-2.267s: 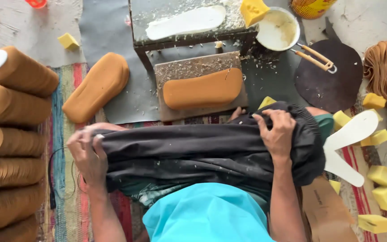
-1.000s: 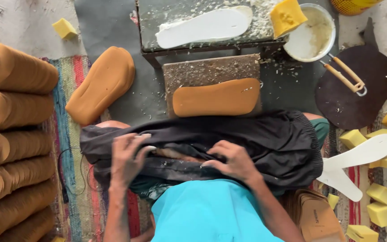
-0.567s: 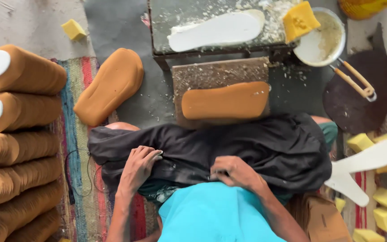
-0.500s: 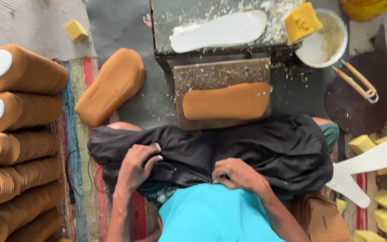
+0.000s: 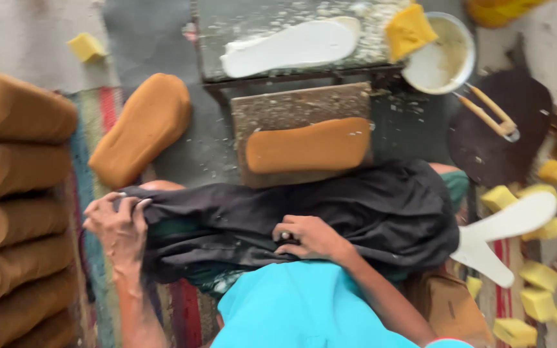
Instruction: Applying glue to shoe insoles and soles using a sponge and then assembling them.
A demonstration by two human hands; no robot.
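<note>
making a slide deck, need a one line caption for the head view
Left hand grips the edge of a black cloth over the lap, right hand presses its middle, tan pad on a board ahead.

Left hand out to the cloth's edge, right hand settled at mid-lap

Half a second ago the left hand (image 5: pixel 118 222) lay flat on the black cloth (image 5: pixel 356 212) close beside the right; it has since slid outward to the cloth's left end over the knee, where its fingers now curl around the bunched edge. The right hand (image 5: pixel 307 237) has barely shifted from the middle of the lap, pressing the fabric near the turquoise shirt (image 5: pixel 291 309). Compared with two seconds back, when both hands gripped the cloth's far ends, only the left is out wide again.
</note>
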